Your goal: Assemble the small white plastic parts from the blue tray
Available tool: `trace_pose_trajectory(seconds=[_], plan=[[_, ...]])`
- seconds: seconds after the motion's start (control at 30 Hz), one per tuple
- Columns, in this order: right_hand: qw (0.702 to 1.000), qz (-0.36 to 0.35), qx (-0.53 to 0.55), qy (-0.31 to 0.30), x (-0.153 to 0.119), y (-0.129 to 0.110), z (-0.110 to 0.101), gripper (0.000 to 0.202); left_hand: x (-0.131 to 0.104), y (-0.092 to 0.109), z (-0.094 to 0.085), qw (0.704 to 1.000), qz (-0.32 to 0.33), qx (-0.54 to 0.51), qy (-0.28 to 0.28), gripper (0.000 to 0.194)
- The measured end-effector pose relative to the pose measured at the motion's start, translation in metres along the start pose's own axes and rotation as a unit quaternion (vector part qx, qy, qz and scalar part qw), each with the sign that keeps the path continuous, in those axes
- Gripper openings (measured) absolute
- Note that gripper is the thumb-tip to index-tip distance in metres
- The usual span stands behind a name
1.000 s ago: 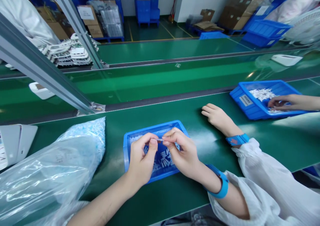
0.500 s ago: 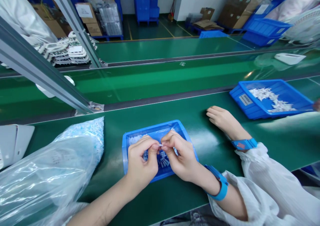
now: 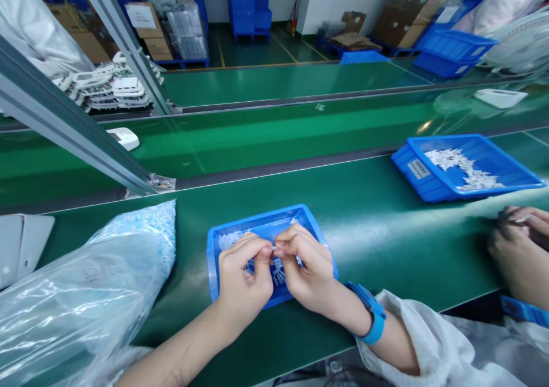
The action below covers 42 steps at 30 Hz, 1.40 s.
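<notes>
Lower ctr of frame: L hand (image 3: 243, 281) & R hand (image 3: 309, 266) pinch tiny whitish pc (image 3: 273, 248); prob. light, stiff; grip at ends.

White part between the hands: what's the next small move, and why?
Perhaps ease the left hand back slightly while the right hand grips the part: both appear to pinch it over the near bin, hiding most of it.

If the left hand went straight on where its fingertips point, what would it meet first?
Probably the right hand, facing the left hand closely; a small white part is pinched between them.
</notes>
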State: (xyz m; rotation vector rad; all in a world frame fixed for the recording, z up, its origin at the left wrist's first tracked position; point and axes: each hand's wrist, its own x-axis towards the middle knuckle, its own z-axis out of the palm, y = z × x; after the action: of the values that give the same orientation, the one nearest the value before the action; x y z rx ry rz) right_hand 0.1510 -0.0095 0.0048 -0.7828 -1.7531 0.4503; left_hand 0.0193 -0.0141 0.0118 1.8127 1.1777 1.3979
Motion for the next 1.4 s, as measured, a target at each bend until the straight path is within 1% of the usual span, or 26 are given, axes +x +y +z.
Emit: trace_pose_trajectory(seconds=[0.1, 0.2, 0.27, 0.33, 0.43, 0.5, 0.57, 0.67, 0.8, 0.9, 0.97, 1.03, 1.1, 1.13, 1.2, 1.27, 1.33, 1.37, 1.4], plan=[[1.0, -0.007, -0.003, -0.003, 0.001, 0.0, 0.001, 0.024, 0.0, 0.0, 0.0, 1.0, 0.001, 0.009, 0.0, 0.025], [0.999, -0.017, 0.001, -0.041, 0.002, 0.001, -0.001, 0.024, 0.003, -0.001, -0.001, 0.999, 0.017, 0.029, 0.002, 0.025], [0.997, -0.004, 0.007, -0.072, 0.004, 0.003, -0.003, 0.024, 0.004, -0.001, -0.002, 0.999, 0.026, 0.044, -0.002, 0.025], [0.996, 0.027, 0.024, -0.085, 0.005, 0.004, -0.005, 0.022, 0.005, 0.0, -0.003, 0.999, 0.021, 0.048, -0.016, 0.026], [0.995, 0.058, 0.047, -0.062, 0.006, 0.005, -0.009, 0.018, 0.003, 0.001, -0.005, 0.998, -0.028, 0.019, -0.05, 0.027], [0.997, 0.046, 0.046, -0.047, 0.006, 0.005, -0.01, 0.017, 0.001, 0.0, -0.006, 0.996, -0.059, -0.021, -0.058, 0.027], [0.998, 0.021, 0.04, -0.043, 0.005, 0.006, -0.01, 0.019, -0.001, -0.002, -0.007, 0.995, -0.064, -0.062, -0.047, 0.026], [0.999, -0.008, 0.032, -0.036, 0.005, 0.006, -0.01, 0.023, -0.002, -0.004, -0.008, 0.995, -0.05, -0.083, -0.033, 0.024], [0.999, -0.007, 0.021, -0.035, 0.009, 0.006, -0.013, 0.021, 0.0, -0.001, -0.008, 0.999, -0.023, -0.032, -0.031, 0.024], [0.999, -0.001, 0.024, -0.045, 0.01, 0.005, -0.015, 0.014, 0.001, 0.001, -0.007, 1.0, 0.005, -0.004, -0.027, 0.023], [0.997, 0.014, 0.041, -0.06, 0.009, 0.004, -0.015, 0.013, 0.002, 0.001, -0.007, 0.999, 0.025, 0.009, -0.028, 0.022], [0.994, 0.043, 0.059, -0.082, 0.008, 0.003, -0.014, 0.017, 0.002, 0.001, -0.006, 0.998, 0.042, 0.03, -0.028, 0.024], [0.989, 0.076, 0.068, -0.105, 0.009, 0.001, -0.015, 0.018, 0.002, 0.0, -0.005, 0.997, 0.044, 0.053, -0.034, 0.026], [0.987, 0.089, 0.066, -0.116, 0.011, 0.001, -0.017, 0.018, 0.003, 0.0, -0.005, 0.997, 0.032, 0.061, -0.042, 0.027], [0.983, 0.112, 0.046, -0.139, 0.019, 0.003, -0.026, 0.018, 0.004, 0.0, -0.005, 0.996, -0.018, 0.061, -0.063, 0.027], [0.978, 0.145, 0.005, -0.152, 0.028, 0.011, -0.043, 0.016, 0.005, -0.002, -0.005, 0.993, -0.082, 0.04, -0.072, 0.023], [0.966, 0.201, -0.072, -0.145, 0.033, 0.025, -0.066, 0.014, 0.005, -0.005, -0.005, 0.989, -0.135, 0.019, -0.062, 0.02], [0.953, 0.229, -0.136, -0.146, 0.034, 0.034, -0.078, 0.012, 0.005, -0.007, -0.004, 0.986, -0.156, 0.016, -0.056, 0.02], [0.931, 0.253, -0.215, -0.152, 0.033, 0.044, -0.089, 0.011, 0.005, -0.009, -0.004, 0.984, -0.171, 0.022, -0.05, 0.019]])
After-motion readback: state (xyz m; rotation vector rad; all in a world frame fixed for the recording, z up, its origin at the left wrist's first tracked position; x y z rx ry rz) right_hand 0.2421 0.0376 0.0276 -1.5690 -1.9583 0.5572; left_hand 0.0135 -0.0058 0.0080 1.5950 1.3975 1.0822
